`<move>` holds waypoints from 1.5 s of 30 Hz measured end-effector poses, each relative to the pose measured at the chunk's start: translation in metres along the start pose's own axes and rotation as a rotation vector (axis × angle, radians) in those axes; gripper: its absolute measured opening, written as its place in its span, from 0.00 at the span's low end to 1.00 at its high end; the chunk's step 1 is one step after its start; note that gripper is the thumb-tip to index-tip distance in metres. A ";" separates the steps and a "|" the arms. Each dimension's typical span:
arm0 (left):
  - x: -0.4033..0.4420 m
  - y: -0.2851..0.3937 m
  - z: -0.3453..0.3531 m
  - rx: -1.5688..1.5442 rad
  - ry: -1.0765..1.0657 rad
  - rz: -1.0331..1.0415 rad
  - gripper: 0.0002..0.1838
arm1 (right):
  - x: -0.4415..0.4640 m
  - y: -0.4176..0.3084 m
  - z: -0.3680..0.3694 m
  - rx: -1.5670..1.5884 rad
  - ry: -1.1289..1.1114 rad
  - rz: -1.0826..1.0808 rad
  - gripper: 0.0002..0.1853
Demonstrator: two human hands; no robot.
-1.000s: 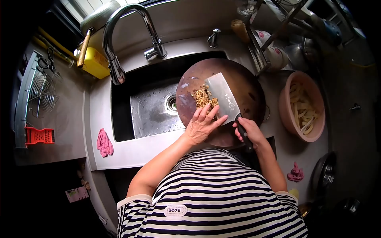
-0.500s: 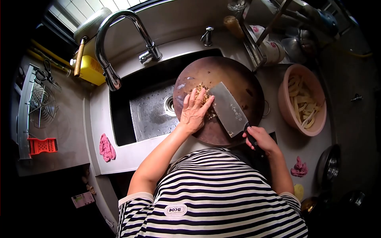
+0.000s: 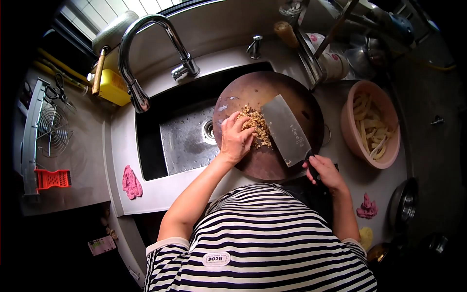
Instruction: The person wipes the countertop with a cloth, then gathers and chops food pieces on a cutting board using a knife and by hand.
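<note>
A pile of finely chopped tan and brown food bits [image 3: 258, 127] lies on the round wooden chopping board [image 3: 272, 160]; I cannot tell what food it is. My left hand [image 3: 236, 139] is at the pile's left edge, its fingers bent and partly apart, with the tips touching the bits. Gripped by its black handle in my right hand [image 3: 327, 173], the cleaver [image 3: 286, 130] has its broad blade lying over the board, just right of the pile. A few bits stick to the blade near the handle.
The board covers the right part of a sink [image 3: 185, 146] below a curved faucet [image 3: 141, 100]. A pink bowl of pale strips [image 3: 346, 121] stands at right, near a dish rack [image 3: 311, 63]. Pink cloths [image 3: 131, 182] lie on the counter; a red grater [image 3: 53, 179] is far left.
My left hand has drawn back left off the pile and its fingers have curled, uncovering more bits. The cleaver has shifted slightly right and toward me.
</note>
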State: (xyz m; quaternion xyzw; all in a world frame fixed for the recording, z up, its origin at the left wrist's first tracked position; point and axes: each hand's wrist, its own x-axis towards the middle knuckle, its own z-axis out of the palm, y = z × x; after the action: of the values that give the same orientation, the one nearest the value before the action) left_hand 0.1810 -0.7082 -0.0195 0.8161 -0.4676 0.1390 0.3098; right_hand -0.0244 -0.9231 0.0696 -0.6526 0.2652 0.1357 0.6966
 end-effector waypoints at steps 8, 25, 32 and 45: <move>0.005 0.009 -0.007 -0.009 -0.042 -0.140 0.24 | 0.003 -0.003 0.005 0.046 0.009 -0.069 0.18; 0.009 0.001 -0.006 -0.177 -0.115 -0.128 0.12 | 0.032 0.026 -0.008 1.116 -0.650 0.171 0.25; 0.022 0.001 -0.013 -0.244 -0.153 -0.270 0.05 | 0.038 0.036 -0.001 1.316 -0.844 0.217 0.25; 0.074 -0.029 -0.003 -0.876 -0.227 -0.542 0.16 | 0.032 0.026 -0.006 1.010 -0.690 0.246 0.28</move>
State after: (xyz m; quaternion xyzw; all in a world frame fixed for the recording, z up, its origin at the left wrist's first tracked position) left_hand 0.2449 -0.7456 0.0107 0.7116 -0.2845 -0.2442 0.5941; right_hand -0.0130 -0.9308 0.0297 -0.1259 0.1293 0.2758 0.9441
